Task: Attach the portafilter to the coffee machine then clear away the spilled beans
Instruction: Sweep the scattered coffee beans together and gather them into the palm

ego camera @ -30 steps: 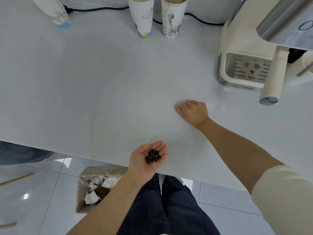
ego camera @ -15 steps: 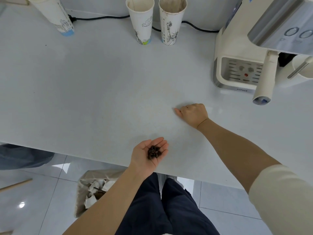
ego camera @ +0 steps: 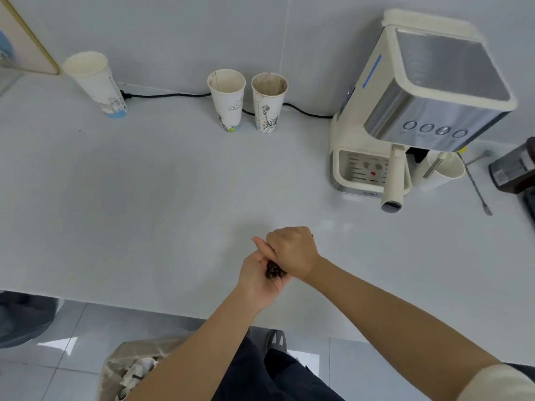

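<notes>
Presently, both hands meet over the near part of the white counter (ego camera: pixel 144 198). The left hand (ego camera: pixel 256 277) lies palm up and cupped, with a small heap of dark coffee beans (ego camera: pixel 273 272) resting in the palm; its fingers are spread loosely, not clenched. The right hand (ego camera: pixel 292 251) sits palm down directly over the left, touching its fingers and covering part of the beans; its fingers are curled under, and whether they pinch anything cannot be told. No loose beans can be made out on the counter surface. The coffee machine (ego camera: pixel 419 111) stands at the right rear of the counter, with the portafilter (ego camera: pixel 394 180) seated under its head, cream handle projecting forward over the drip tray. A white cup (ego camera: pixel 444 170) stands just beside the machine on its right, a metal rod inside it, and a long-handled spoon (ego camera: pixel 476 186) lies on the counter next to that. Three tall paper cups (ego camera: pixel 249 105) stand along the wall, two of them side by side, one well apart to the left, with a black power cord (ego camera: pixel 168 95) running behind them. On the floor below the counter edge, a bin (ego camera: pixel 130 369) lined with a bag holds crumpled white paper.
</notes>
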`<action>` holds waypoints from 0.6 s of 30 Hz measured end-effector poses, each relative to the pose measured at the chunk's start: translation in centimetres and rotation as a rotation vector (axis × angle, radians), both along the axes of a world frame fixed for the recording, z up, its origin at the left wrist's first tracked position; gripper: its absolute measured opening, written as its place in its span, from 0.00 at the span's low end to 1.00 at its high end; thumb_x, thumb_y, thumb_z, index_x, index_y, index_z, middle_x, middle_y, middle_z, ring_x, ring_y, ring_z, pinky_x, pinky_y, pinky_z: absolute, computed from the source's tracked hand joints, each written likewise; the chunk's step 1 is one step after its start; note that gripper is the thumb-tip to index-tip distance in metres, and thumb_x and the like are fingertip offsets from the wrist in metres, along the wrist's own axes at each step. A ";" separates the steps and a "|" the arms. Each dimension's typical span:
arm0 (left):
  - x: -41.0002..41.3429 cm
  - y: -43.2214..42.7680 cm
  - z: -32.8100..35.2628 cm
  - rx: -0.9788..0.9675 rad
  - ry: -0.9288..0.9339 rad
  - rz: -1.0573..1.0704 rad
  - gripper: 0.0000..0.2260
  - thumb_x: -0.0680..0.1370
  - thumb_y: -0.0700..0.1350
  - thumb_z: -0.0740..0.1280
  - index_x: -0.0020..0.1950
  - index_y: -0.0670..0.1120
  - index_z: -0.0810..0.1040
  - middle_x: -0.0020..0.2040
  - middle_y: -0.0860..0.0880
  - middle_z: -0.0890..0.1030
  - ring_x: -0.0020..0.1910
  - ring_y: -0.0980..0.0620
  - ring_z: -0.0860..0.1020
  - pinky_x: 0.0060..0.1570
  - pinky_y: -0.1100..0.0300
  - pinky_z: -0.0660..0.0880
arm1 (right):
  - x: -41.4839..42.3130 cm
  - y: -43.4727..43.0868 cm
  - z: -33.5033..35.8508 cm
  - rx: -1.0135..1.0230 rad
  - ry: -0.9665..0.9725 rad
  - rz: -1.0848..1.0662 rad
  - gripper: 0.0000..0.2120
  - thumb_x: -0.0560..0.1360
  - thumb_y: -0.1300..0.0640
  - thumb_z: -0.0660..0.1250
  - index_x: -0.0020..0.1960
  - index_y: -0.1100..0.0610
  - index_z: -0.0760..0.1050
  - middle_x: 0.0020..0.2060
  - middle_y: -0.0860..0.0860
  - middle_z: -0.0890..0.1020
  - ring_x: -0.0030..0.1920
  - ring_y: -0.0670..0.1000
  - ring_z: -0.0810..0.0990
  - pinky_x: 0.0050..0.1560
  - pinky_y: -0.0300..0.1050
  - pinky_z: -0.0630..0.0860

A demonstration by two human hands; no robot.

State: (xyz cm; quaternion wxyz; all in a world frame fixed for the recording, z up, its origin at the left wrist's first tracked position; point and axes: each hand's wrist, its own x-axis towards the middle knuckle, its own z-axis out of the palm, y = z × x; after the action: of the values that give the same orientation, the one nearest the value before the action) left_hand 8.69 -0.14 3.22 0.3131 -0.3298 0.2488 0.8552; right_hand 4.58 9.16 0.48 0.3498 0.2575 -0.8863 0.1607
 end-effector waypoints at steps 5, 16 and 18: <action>0.0 0.4 0.9 0.024 0.031 0.002 0.18 0.80 0.40 0.47 0.34 0.45 0.68 0.24 0.51 0.73 0.30 0.56 0.72 0.34 0.65 0.72 | 1.4 -0.8 0.3 0.012 -0.031 0.001 0.33 0.81 0.50 0.48 0.18 0.57 0.63 0.13 0.50 0.64 0.14 0.49 0.62 0.22 0.32 0.52; -0.1 -0.2 0.6 0.074 -0.047 0.150 0.18 0.81 0.42 0.46 0.37 0.44 0.70 0.24 0.47 0.77 0.28 0.54 0.76 0.33 0.63 0.74 | 2.2 -1.9 0.8 -0.051 -0.131 0.021 0.27 0.79 0.58 0.51 0.22 0.59 0.67 0.18 0.52 0.69 0.20 0.50 0.66 0.18 0.38 0.60; -0.3 -0.7 0.3 0.016 -0.032 0.053 0.16 0.80 0.41 0.49 0.39 0.43 0.73 0.26 0.47 0.80 0.27 0.53 0.80 0.31 0.64 0.77 | 2.0 -1.7 1.0 -0.066 -0.186 0.016 0.20 0.75 0.61 0.55 0.24 0.61 0.69 0.20 0.53 0.71 0.21 0.51 0.67 0.19 0.41 0.63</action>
State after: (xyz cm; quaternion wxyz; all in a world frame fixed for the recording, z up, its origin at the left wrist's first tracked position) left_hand 8.41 -0.87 3.55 0.2969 -0.3475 0.2280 0.8597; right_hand 6.59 7.45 1.46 0.2729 0.2370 -0.9070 0.2159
